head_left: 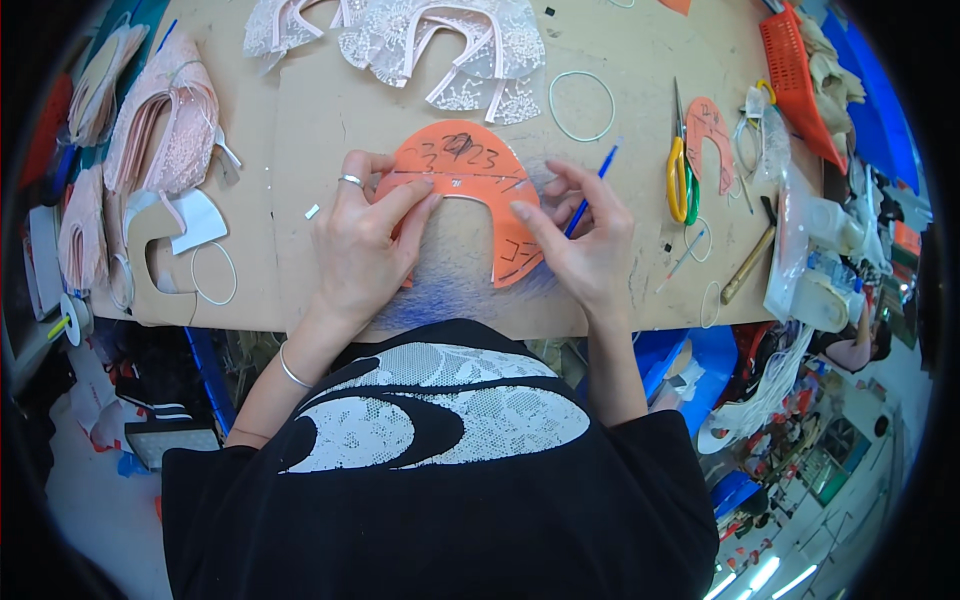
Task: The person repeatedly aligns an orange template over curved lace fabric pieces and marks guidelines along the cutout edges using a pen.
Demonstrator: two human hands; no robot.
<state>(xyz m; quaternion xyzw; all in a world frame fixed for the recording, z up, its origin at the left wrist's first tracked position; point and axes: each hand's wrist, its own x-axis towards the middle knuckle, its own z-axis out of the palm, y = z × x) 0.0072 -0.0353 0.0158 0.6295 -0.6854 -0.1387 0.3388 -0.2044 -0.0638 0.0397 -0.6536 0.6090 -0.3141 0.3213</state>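
An orange horseshoe-shaped pattern piece [458,150] with dark handwriting and a line across it is in front of me. My left hand [365,240] pinches it by the upper left of its inner curve, thumb and forefinger together. On the right arm of the piece lies the thumb of my right hand [590,235]. A blue pen [606,165] is tucked between that hand's bent fingers, tip end hidden. A thin pale edge shows along the inner curve; what it belongs to I cannot make out. Beyond the pattern are white lace horseshoe-shaped pieces [455,55].
Yellow-handled scissors [678,180] and a second, smaller orange pattern [708,135] lie to the right, near a wooden-handled tool [748,265]. A red basket [800,85] stands far right. Bundled pink lace pieces [165,115] are stacked left. A rubber band [582,105] lies on the brown tabletop [310,110].
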